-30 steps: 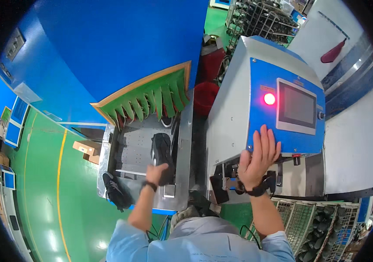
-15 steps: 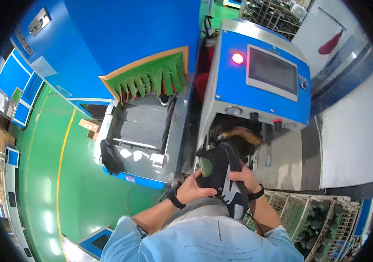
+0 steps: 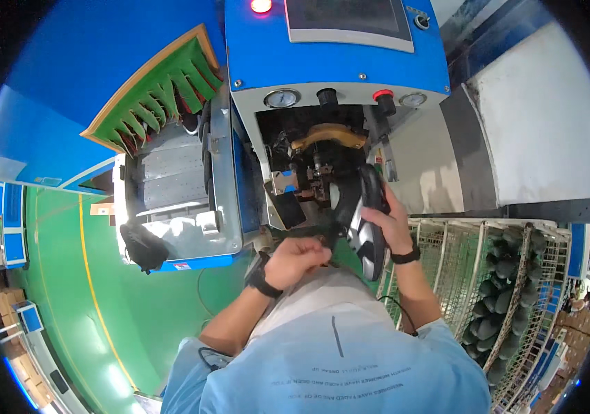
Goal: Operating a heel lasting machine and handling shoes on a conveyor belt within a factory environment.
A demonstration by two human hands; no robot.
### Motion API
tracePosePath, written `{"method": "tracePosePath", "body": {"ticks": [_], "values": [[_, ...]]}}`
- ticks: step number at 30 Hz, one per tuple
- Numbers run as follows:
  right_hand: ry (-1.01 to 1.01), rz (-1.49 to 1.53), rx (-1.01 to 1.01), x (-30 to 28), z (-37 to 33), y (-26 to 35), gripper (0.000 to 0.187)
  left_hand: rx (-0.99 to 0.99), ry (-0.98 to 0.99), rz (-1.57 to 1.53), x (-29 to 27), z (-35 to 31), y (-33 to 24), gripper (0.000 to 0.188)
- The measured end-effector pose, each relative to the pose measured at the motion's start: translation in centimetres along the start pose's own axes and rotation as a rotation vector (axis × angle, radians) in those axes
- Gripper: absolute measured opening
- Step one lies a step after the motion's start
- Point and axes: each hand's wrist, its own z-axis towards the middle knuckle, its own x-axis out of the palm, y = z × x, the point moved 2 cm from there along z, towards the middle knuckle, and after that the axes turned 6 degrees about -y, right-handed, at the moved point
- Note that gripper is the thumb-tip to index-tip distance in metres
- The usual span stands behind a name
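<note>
A black shoe (image 3: 371, 188) with grey and white parts is held upright below the machine's opening. Wrapped around its right side is my right hand (image 3: 393, 224), thumb across the shoe. My left hand (image 3: 298, 261) is closed beside the shoe's lower left, its fingers curled near a dark strap-like part; what they pinch, if anything, is hidden. Just ahead, the blue machine (image 3: 336, 65) has a curved tan pad (image 3: 329, 136) and metal clamps (image 3: 316, 172) inside its opening.
On the left, a conveyor (image 3: 171, 172) runs under a green fringed curtain (image 3: 171, 96); a dark shoe (image 3: 143, 247) sits at its near corner. Wire racks (image 3: 474, 276) holding several dark pieces stand at the right. Gauges (image 3: 282, 99) and a red button (image 3: 382, 96) line the machine's front.
The view has shifted toward the machine's opening. The shoe has turned so its side and sole edge show more. My left hand has come off the shoe's opening and its fingers have curled.
</note>
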Motion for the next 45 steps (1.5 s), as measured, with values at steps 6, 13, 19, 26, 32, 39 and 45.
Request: {"method": "tracePosePath", "body": {"ticks": [6,13,19,26,32,39,45], "values": [[-0.064,-0.629,-0.158,2.8,4.8,0.5,0.085,-0.108,-0.243,-0.133,-4.3,4.8,3.8,0.017],[-0.019,-1.164,-0.179,8.8,8.4,-0.5,0.084,-0.139,-0.259,-0.264,-8.2,7.6,4.6,0.019],[-0.134,-1.257,-0.418,8.5,8.8,-1.1,0.077,-0.18,-0.27,-0.245,-9.4,9.3,6.2,0.02],[-0.21,-1.088,-0.415,8.7,6.8,-0.7,0.078,-0.275,-0.111,-0.059,-9.6,9.7,7.9,0.023],[-0.352,-1.064,-0.551,8.4,2.7,0.0,0.078,-0.276,-0.069,0.021,-6.9,9.5,4.6,0.031],[-0.207,-0.978,-0.456,7.9,-10.4,1.9,0.064,-0.623,0.293,-0.388,-4.9,4.6,0.4,0.064],[-0.117,-0.12,0.508,4.7,-11.4,3.4,0.094,-0.807,0.512,-0.3,-6.9,7.5,9.8,0.04]]}}
